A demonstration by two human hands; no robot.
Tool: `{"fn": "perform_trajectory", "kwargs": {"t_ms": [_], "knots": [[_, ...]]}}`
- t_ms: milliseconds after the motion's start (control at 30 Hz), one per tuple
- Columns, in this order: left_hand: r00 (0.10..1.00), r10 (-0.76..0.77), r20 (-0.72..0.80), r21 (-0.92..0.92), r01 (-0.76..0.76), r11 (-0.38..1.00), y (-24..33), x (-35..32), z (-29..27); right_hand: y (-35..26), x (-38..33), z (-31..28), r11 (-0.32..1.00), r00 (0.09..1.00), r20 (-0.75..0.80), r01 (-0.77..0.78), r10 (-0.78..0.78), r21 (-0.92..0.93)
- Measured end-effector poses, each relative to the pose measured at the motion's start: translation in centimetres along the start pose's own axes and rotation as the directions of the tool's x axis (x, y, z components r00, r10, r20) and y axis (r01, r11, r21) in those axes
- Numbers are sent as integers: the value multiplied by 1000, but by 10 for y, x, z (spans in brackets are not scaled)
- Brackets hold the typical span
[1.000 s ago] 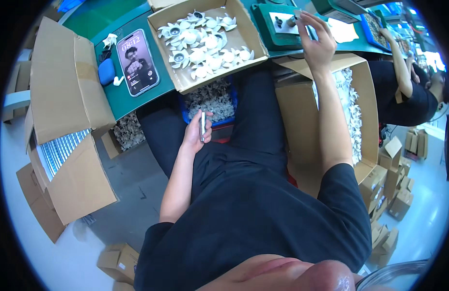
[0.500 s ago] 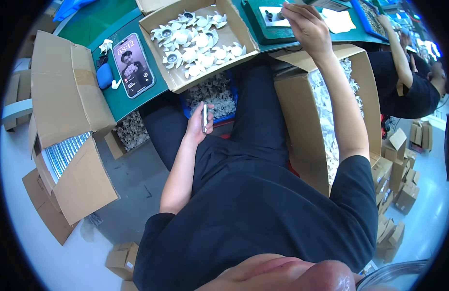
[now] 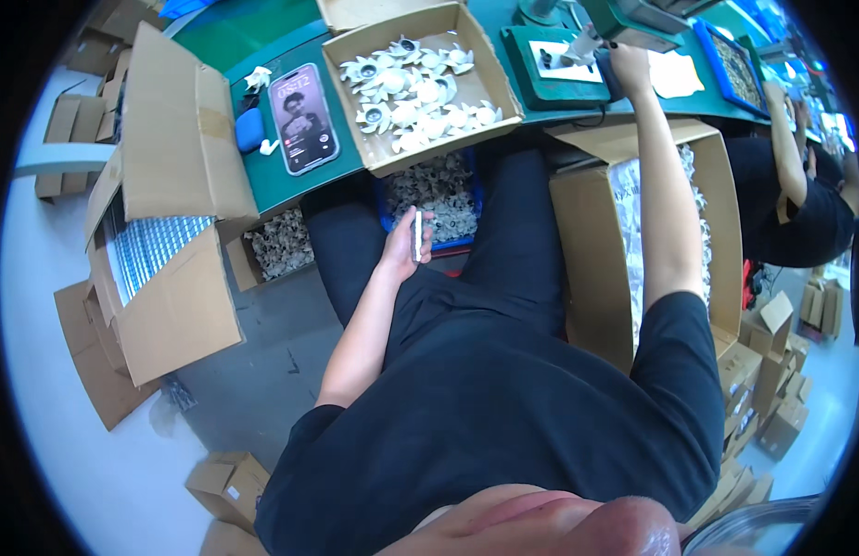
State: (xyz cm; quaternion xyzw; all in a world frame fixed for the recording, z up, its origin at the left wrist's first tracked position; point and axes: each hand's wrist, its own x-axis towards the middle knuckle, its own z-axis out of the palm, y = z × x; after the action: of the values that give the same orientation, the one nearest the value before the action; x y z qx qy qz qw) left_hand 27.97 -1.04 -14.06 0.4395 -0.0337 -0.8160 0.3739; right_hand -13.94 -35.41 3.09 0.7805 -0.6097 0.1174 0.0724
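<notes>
Slim pale straight bar (image 3: 418, 232), material unclear, sits in the left hand (image 3: 403, 248) above the lap, pointing away from the body. Fingers curl about it, pressing it toward the palm; a low grip, presumably to have the piece ready without taking up bench space. Left elbow bent, forearm close to the torso, wrist about straight.

Right hand (image 3: 629, 69) is at a dark handle-like part (image 3: 608, 78) beside a green box-shaped machine base (image 3: 559, 94). Fingers look folded together, but tips are hidden: cannot tell what they press or pinch. Right arm reaches far forward, nearly extended; the reach seems set by where the machine stands. Whitish translucent-looking piece (image 3: 582, 46) stands over the base's pale plate.

Shallow brown cardboard box (image 3: 492, 83) of white plastic bladed fan wheels (image 3: 411, 88) sits on the green bench top (image 3: 272, 188), left of the machine, likely for easy reach by either hand. Blue plastic bin (image 3: 477, 190) of small whitish parts is below the bench edge, between the legs, probably to use that gap. Tall brown cardboard carton (image 3: 591, 232) stands open by the right leg, under the reaching arm. Flat rectangular smartphone (image 3: 305, 120) lies screen up, well apart from both hands
</notes>
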Motion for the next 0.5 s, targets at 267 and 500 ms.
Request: {"fn": "perform_trajectory", "kwargs": {"t_ms": [267,500], "knots": [[997,-34,-74,-98,26,995,-2,-2,13,-96,-75,-41,432,940,-269,158,209,888],[955,-27,296,-203,91,975,12,-25,21,-173,-104,-68,697,908,-412,250,71,672]]}}
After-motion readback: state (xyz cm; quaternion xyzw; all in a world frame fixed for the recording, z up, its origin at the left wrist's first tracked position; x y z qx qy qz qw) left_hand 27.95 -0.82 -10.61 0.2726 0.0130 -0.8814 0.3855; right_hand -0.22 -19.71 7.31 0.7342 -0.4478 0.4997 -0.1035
